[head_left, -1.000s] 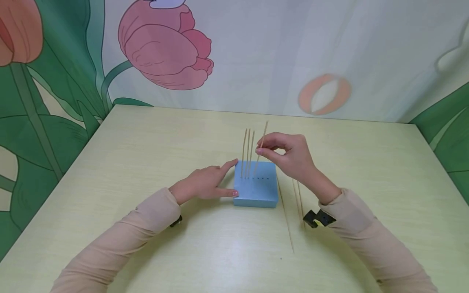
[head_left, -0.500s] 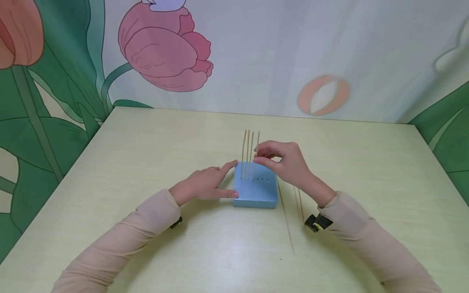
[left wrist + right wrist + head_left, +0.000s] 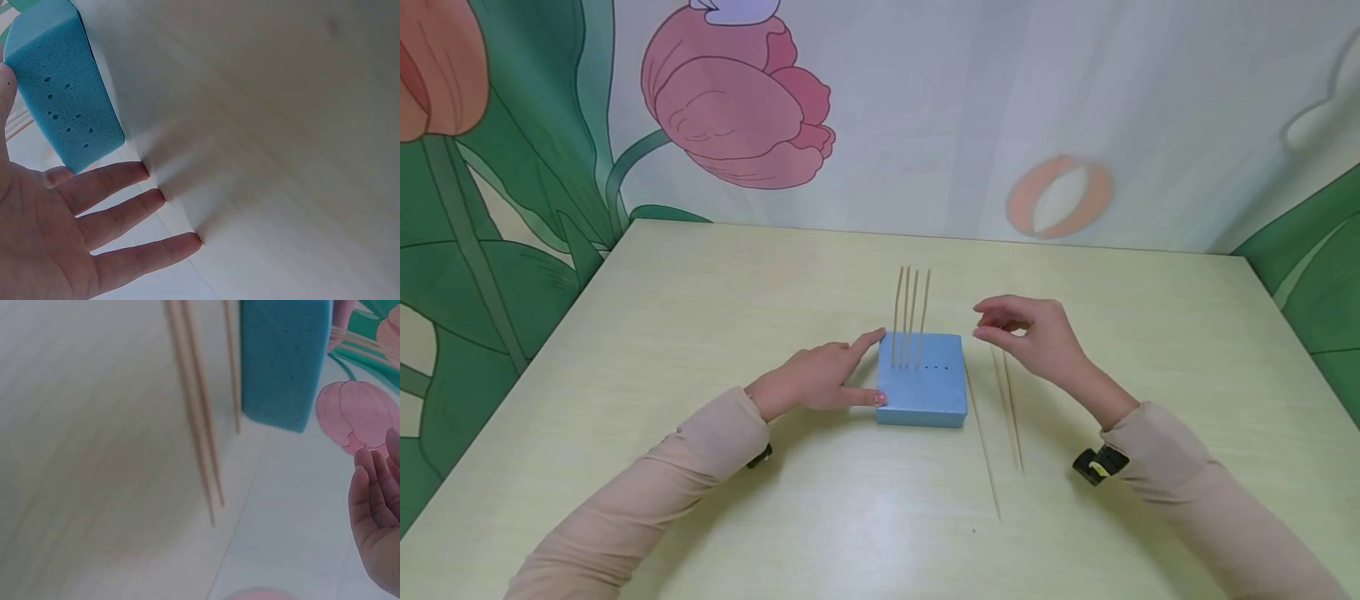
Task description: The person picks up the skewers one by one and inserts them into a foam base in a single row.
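A blue foam block (image 3: 922, 392) lies on the table with several thin wooden sticks (image 3: 912, 312) standing upright in a row in its top. Three small dark holes (image 3: 936, 367) continue that row to the right. My left hand (image 3: 820, 375) rests at the block's left side, straight thumb and index finger touching its edge; in the left wrist view the other fingers (image 3: 119, 219) extend to the table. Right of the block, my right hand (image 3: 1030, 333) hovers above the table, fingers loosely bent. In the right wrist view that hand (image 3: 381, 512) holds nothing.
One loose stick (image 3: 983, 442) lies along the block's right side. Farther right, two more sticks (image 3: 1011, 408) lie close together, their far ends near my right hand. A flower-printed curtain (image 3: 925, 125) hangs behind the table's back edge (image 3: 812, 231).
My right hand lowered a stick into the block, let go of it and moved right, over the loose sticks. The left hand stayed against the block.
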### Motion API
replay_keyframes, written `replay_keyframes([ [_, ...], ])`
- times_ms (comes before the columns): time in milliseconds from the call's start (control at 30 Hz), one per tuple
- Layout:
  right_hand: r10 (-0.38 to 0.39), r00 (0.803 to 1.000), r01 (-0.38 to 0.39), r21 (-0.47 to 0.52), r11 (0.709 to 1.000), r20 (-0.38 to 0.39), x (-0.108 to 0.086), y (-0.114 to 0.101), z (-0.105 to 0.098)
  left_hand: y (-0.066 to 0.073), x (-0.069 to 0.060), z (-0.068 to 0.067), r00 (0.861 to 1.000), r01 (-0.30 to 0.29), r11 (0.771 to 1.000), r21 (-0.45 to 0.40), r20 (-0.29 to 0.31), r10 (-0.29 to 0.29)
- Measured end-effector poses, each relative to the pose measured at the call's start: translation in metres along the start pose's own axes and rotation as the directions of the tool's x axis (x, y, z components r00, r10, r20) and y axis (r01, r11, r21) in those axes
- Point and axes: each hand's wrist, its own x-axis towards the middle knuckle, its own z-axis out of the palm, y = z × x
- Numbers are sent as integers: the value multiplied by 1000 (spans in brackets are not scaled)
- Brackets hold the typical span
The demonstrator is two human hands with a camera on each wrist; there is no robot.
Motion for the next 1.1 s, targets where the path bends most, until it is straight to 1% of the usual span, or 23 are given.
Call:
replay_keyframes([
  [167, 46, 999, -44, -58, 997, 23, -7, 13, -7, -1, 1, 0, 1000, -3, 1000, -6, -2, 3],
  [300, 51, 997, -46, -92, 995, 51, -10, 25, -10, -2, 1, 0, 1000, -7, 1000, -2, -6, 7],
  [367, 53, 995, -43, -113, 993, 83, -11, 31, -12, -2, 1, 0, 1000, -10, 1000, 0, -9, 10],
  [433, 69, 989, -51, -138, 989, 133, -11, 37, -13, -2, 1, -1, 1000, -11, 1000, -1, -11, 11],
  [500, 100, 977, -69, -168, 983, 187, -12, 43, -15, -1, 0, -1, 1000, -12, 1000, -5, -12, 12],
  [600, 146, 953, -89, -214, 973, 265, -13, 51, -16, -1, 0, -1, 1000, -12, 1000, -12, -10, 12],
  [733, 166, 926, -75, -263, 962, 340, -13, 60, -17, 1, -1, -1, 1000, -8, 1000, -5, -8, 8],
  [800, 181, 912, -72, -290, 954, 369, -12, 64, -17, 1, -1, -1, 1000, -6, 1000, -2, -9, 6],
  [1000, 272, 855, -94, -382, 919, 442, -12, 70, -15, 1, -1, -1, 1000, -5, 1000, -4, -8, 5],
  [1100, 284, 842, -89, -402, 911, 459, -11, 70, -15, 1, -1, -1, 1000, -6, 1000, -3, -8, 6],
])
